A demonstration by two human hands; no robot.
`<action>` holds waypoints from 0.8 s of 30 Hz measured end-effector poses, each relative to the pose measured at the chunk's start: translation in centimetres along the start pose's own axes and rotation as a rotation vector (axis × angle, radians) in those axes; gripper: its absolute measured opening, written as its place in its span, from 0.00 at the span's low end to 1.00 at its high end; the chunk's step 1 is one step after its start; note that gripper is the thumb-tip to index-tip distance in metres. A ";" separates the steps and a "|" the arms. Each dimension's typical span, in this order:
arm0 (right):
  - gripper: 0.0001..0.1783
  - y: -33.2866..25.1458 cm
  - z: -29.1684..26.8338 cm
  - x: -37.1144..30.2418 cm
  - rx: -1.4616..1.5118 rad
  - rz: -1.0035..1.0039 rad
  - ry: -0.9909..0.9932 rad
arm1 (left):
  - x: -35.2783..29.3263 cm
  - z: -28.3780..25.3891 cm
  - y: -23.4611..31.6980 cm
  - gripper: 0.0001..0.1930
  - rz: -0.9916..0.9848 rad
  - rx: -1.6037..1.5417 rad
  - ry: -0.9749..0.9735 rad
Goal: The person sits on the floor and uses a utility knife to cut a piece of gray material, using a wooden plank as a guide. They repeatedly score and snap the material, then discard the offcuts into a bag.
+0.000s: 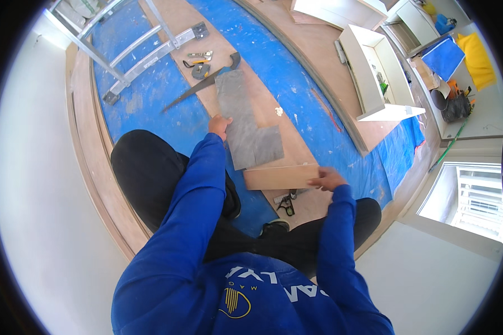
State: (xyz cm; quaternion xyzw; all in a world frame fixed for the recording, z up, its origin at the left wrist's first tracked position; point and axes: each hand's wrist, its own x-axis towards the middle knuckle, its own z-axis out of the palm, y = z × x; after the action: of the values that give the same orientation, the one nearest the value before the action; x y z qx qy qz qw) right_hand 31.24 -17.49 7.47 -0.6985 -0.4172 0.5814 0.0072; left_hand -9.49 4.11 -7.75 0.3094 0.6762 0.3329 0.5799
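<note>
My left hand (221,127) grips the left edge of a grey L-shaped board (240,120), its fingers closed there. In my right hand (327,179) is the right end of a short light-brown wooden board (279,177), pinched between the fingers. The wooden board lies crosswise against the near end of the grey board. Close by on the near side, a combination square (286,204) rests on the long plywood strip (296,145). A handsaw (198,86) lies past my left hand, its handle end near the grey board's far end.
A tape measure (200,71) and a utility knife (203,55) lie beyond the saw. An aluminium ladder (145,70) stands at the far left on the blue sheet (128,103). White drawer boxes (374,72) sit at the right, near a green rod (450,145).
</note>
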 end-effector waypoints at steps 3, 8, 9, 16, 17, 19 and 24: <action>0.18 -0.7 -3.4 -6.7 0.246 -0.405 0.265 | -0.8 -1.5 0.6 0.17 -0.005 -0.329 -0.171; 0.15 -3.0 -5.5 -12.9 0.727 -0.740 0.653 | -4.8 3.7 2.0 0.14 -0.143 -0.428 -0.415; 0.14 -3.9 -5.5 -13.1 0.784 -0.760 0.709 | -4.9 4.7 1.7 0.14 -0.162 -0.451 -0.442; 0.11 -8.4 2.2 -2.0 1.248 -0.712 0.642 | 0.0 3.8 -5.7 0.17 0.192 0.479 0.136; 0.13 -8.0 3.7 -0.7 1.229 -0.634 0.682 | -1.1 4.9 -4.4 0.17 0.124 0.549 0.090; 0.16 -9.0 6.3 1.1 1.128 -0.497 0.685 | -3.5 6.0 -1.9 0.19 -0.077 0.545 -0.051; 0.20 -14.7 8.3 3.8 0.740 -0.354 0.663 | -7.5 4.0 1.2 0.24 -0.257 0.796 -0.369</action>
State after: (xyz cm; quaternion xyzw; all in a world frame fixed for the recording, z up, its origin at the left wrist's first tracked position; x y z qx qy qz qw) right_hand 15.97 -9.60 8.95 -0.7145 -0.2712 0.4274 0.4831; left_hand -4.47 -0.88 -2.81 0.4757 0.6697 -0.0883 0.5633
